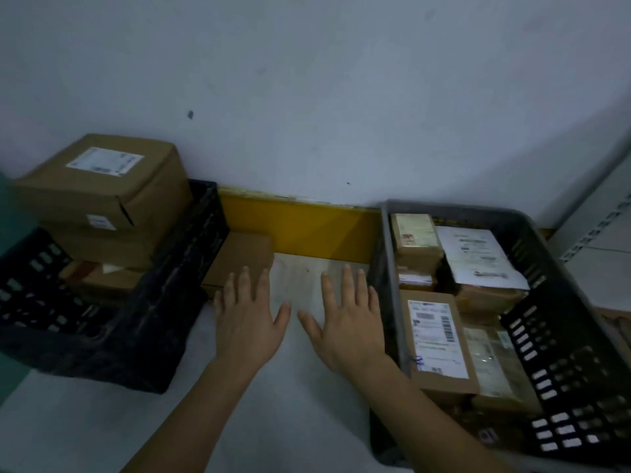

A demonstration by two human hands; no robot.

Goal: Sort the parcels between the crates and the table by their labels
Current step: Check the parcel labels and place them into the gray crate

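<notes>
- Both hands out flat over the pale desk [307, 387], palms down, side by side between the two crates.
- Left hand [251, 319]: fingers straight and spread, nothing in its grip, fingertips reaching the near edge of a plain brown parcel [239, 261].
- Right hand [348, 322]: fingers straight too, its grip holding nothing, just beside the grey crate's near left wall.
- That plain parcel lies flat on the desk, tucked against the black crate's right side.
- Grey crate [560, 336] at the desk's right edge, packed with parcels; nearest the hand, a brown one with a white barcode label [438, 339] on top.
- Black crate [143, 336] at the left edge, holding stacked boxes; the top box [102, 182] rises above the rim, white label up.
- Farthest back, a yellow board [297, 227] along the foot of the wall.
</notes>
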